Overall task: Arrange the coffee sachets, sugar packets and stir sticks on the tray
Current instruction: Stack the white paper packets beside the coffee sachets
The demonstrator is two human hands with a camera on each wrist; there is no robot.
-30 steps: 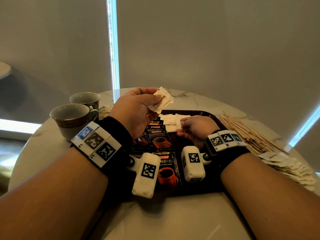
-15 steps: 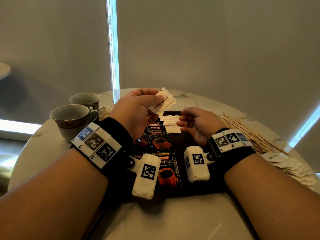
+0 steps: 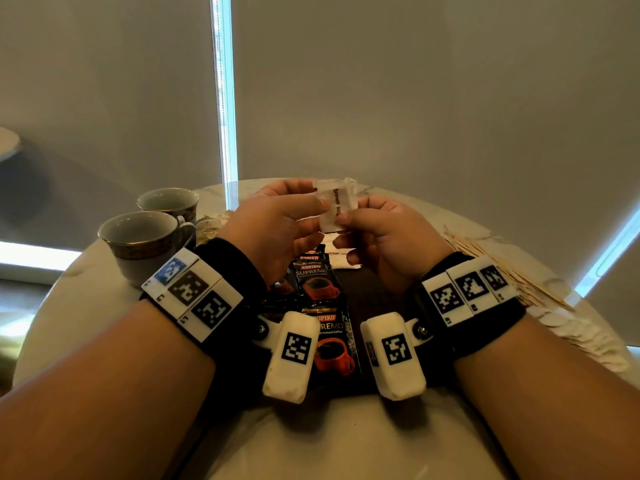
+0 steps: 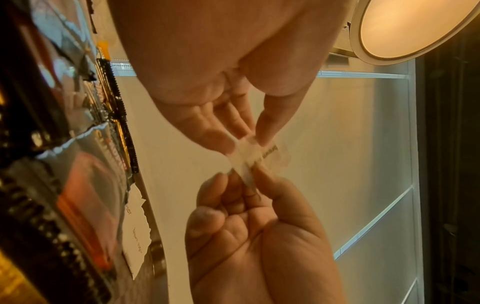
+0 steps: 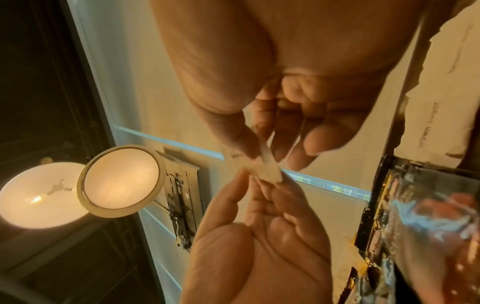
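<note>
both hands pinch one white sugar packet [image 3: 335,210], marked "brown sugar", held in the air above the far part of the tray [image 3: 375,289]. the left hand [image 3: 280,230] grips it between thumb and fingertips [image 4: 267,131] from the left; the right hand [image 3: 388,237] grips its lower right edge between thumb and forefinger. in the left wrist view the packet [image 4: 255,157] sits between the two sets of fingertips; in the right wrist view it [image 5: 259,164] appears edge-on and partly blurred.

below the hands, on the dark tray, a column of black coffee sachets [image 3: 313,284] runs from near to far, each printed with a red cup, overlapping one another. further sugar packets [image 3: 341,258] lie flat on the tray just right of the far sachets, partly hidden by the right hand.

off the tray, on the right of the round marble table [image 3: 311,441], lies a heap of wooden stir sticks [image 3: 512,271], and nearer along the same side a pile of loose white packets [image 3: 581,337]. on the left of the table stand two cups [image 3: 145,244], one behind the other, gold-banded at the rim. a few pale packets [image 3: 211,225] lie just right of the cups; detail cannot be made out.

both wrists carry black bands with white marker blocks.
</note>
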